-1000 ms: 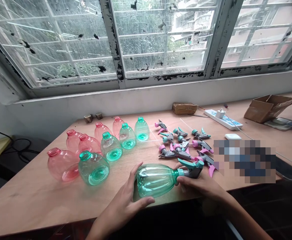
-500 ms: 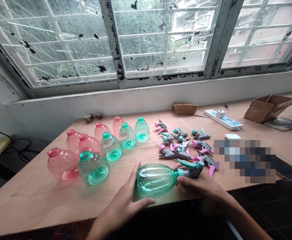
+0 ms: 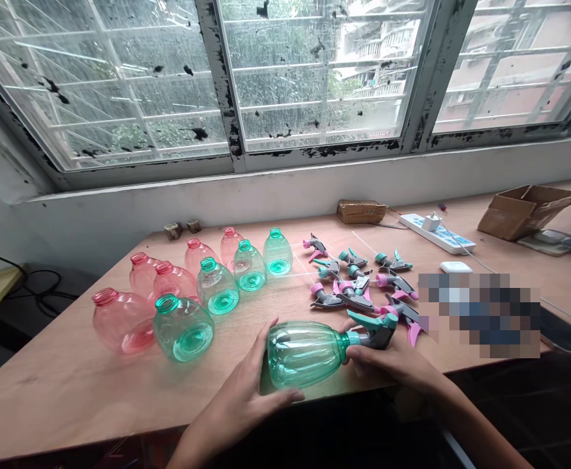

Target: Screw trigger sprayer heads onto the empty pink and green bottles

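A clear green spray bottle (image 3: 305, 355) lies on its side over the table's front edge, with a teal and grey spray head (image 3: 376, 327) on its neck. My left hand (image 3: 251, 384) is wrapped round its base. At the neck, my right hand (image 3: 393, 358) grips the collar below the spray head. Several open green bottles (image 3: 184, 329) and pink bottles (image 3: 122, 322) stand on the left. Behind the held bottle lie several loose spray heads (image 3: 356, 296) in pink, teal and grey, some with thin tubes showing.
On the wooden table (image 3: 70, 391), a cardboard piece (image 3: 361, 212), a white power strip (image 3: 454, 242) and an open cardboard box (image 3: 520, 212) stand at the back right. A white case (image 3: 455, 268) lies near a blurred patch. Windows (image 3: 315, 78) rise behind.
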A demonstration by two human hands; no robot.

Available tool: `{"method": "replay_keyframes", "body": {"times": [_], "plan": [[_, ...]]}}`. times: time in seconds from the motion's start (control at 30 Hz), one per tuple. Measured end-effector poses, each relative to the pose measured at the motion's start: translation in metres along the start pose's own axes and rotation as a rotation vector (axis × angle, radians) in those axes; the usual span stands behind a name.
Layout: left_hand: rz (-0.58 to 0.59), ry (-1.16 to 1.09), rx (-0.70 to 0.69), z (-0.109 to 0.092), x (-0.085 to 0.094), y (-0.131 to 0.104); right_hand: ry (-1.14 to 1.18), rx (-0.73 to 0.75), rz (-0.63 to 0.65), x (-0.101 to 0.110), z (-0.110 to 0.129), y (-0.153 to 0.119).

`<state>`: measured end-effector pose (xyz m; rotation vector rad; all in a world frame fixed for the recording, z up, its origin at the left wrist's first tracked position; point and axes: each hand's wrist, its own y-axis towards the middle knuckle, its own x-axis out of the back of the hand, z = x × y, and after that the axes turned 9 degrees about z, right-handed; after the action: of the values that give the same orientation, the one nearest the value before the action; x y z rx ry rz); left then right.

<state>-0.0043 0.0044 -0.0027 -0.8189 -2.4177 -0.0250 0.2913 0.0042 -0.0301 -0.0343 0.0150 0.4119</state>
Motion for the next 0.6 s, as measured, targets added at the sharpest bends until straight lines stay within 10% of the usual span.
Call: {"method": "replay_keyframes", "body": {"times": [0.6], "plan": [[0.003,0.034,0.001,0.0017,0.0009,0.0005,0.023,0.004,0.027,0.0018,-0.0033,0.0007]]}}
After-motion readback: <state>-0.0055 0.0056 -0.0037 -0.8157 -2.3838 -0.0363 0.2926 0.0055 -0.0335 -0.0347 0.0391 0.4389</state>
